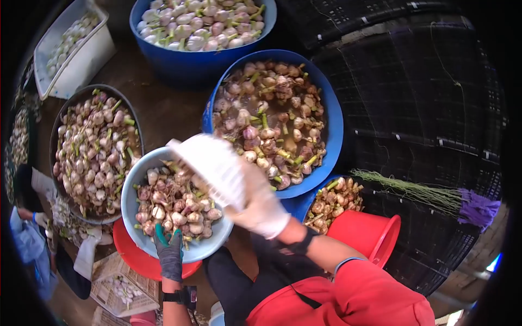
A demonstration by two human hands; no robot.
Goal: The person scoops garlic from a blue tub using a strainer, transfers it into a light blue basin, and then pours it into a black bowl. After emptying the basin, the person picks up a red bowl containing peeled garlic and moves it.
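My right hand point(261, 209), in a white glove, grips a white slotted plastic basket point(212, 163), tilted and somewhat blurred over the right side of a light-blue basin point(128, 204). Garlic bulbs point(179, 209) with short stems fill this basin. My left hand point(168, 252), in a grey glove with green fingertips, grips the basin's near rim, its fingertips over the inside beside the bulbs. Just beyond the basket stands a large blue tub point(333, 130) of garlic in brown water.
More garlic fills a dark tub point(56, 146) at left, a blue tub point(163, 62) at the back and a white bin point(81, 68). Red buckets point(364, 233) point(122, 244) stand nearby. A person in blue point(35, 255) works at lower left. Green strings point(413, 187) lie right.
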